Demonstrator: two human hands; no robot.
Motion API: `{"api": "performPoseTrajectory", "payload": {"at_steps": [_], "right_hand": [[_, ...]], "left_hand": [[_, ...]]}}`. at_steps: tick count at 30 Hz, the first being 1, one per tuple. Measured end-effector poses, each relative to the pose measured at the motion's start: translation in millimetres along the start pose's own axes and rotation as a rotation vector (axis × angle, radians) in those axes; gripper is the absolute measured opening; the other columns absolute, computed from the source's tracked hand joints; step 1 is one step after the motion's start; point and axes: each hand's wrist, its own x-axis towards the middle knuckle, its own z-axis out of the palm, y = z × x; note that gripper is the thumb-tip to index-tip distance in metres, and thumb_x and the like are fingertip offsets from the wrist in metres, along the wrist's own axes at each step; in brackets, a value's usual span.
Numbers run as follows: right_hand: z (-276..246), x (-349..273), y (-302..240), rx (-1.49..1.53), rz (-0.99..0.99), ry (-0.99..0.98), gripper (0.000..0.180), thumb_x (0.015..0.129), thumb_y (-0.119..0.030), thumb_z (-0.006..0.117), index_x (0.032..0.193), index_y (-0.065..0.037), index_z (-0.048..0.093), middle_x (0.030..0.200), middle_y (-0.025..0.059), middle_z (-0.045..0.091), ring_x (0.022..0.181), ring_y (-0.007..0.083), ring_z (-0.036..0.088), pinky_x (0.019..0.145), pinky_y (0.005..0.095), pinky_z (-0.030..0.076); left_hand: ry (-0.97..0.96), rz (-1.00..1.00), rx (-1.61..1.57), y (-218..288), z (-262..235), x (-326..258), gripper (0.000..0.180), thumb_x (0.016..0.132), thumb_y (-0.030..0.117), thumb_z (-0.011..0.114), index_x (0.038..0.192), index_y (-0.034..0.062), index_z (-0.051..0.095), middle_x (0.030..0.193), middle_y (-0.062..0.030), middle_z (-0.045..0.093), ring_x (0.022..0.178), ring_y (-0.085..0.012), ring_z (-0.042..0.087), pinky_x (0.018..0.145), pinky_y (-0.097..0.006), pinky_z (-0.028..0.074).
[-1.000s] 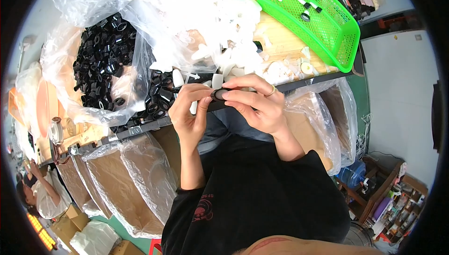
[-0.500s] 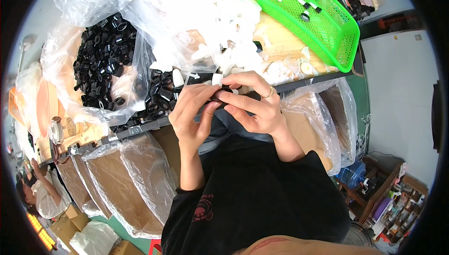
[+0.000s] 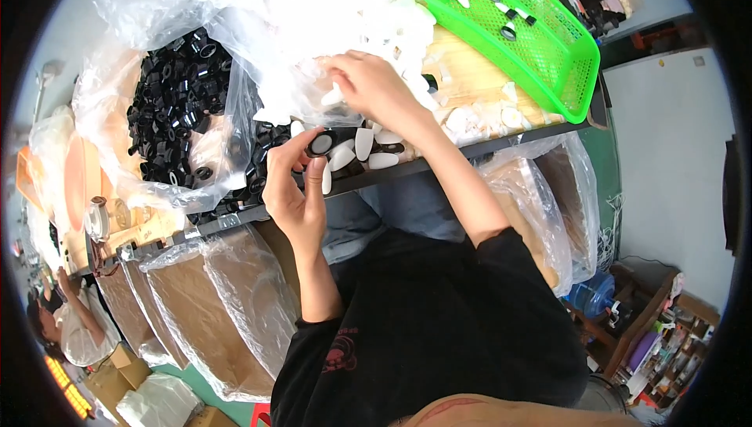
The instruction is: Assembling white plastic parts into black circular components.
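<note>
My left hand (image 3: 294,192) pinches a round black cap (image 3: 311,147) between thumb and fingers, with a pale disc showing in its ring. Just right of it, several white tapered plastic pieces (image 3: 363,145) lie at the table edge among black parts. My right hand (image 3: 380,90) reaches over the clear plastic and the heap of white pieces, its thumb and fingers apart. A white piece (image 3: 333,95) lies right by its thumb. The far fingertips blend into the bright heap.
A clear bag of black ring caps (image 3: 176,106) stands on the left. A green basket (image 3: 578,102) at the far right holds several black-and-white assembled pieces. Plastic-lined boxes (image 3: 196,302) sit below the table edge. Another person (image 3: 82,321) is at far left.
My hands were together over the table edge. My right hand has moved away and up to the white heap, while my left has shifted slightly left, keeping the black cap.
</note>
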Motion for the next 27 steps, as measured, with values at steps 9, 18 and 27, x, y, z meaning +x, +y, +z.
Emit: {"api": "performPoseTrajectory", "payload": {"at_steps": [9,18,27], "right_hand": [[33,27,24,-0.404,-0.275,0.079,0.015,0.08,-0.009,0.065,0.095,-0.008,0.068,0.093,0.0085,0.064,0.095,0.0282,0.061,0.075,0.0395,0.052],[-1,-19,-16,0.155,-0.123,0.375,0.015,0.079,0.003,0.058,0.091,-0.003,0.065,0.084,0.0066,0.061,0.067,0.0159,0.059,0.064,0.0265,0.049],[3,-69,-44,0.506,-0.008,0.35,0.01,0.079,0.009,0.052,0.078,-0.001,0.053,0.078,0.0027,0.054,0.065,0.0075,0.051,0.057,0.0192,0.04]], "left_hand": [[0.038,-0.136,-0.236,10,2,1,0.026,0.09,-0.004,0.06,0.116,-0.0079,0.06,0.107,-0.0131,0.065,0.077,-0.0135,0.063,0.066,-0.023,0.051],[0.101,-0.204,-0.458,5,9,3,0.027,0.093,-0.002,0.057,0.119,-0.009,0.057,0.118,-0.0179,0.061,0.098,-0.0278,0.067,0.082,-0.032,0.056],[0.111,-0.202,-0.281,-2,24,-4,0.027,0.092,0.0,0.06,0.118,-0.0058,0.06,0.121,-0.0159,0.062,0.103,-0.0194,0.063,0.087,-0.03,0.054]]}}
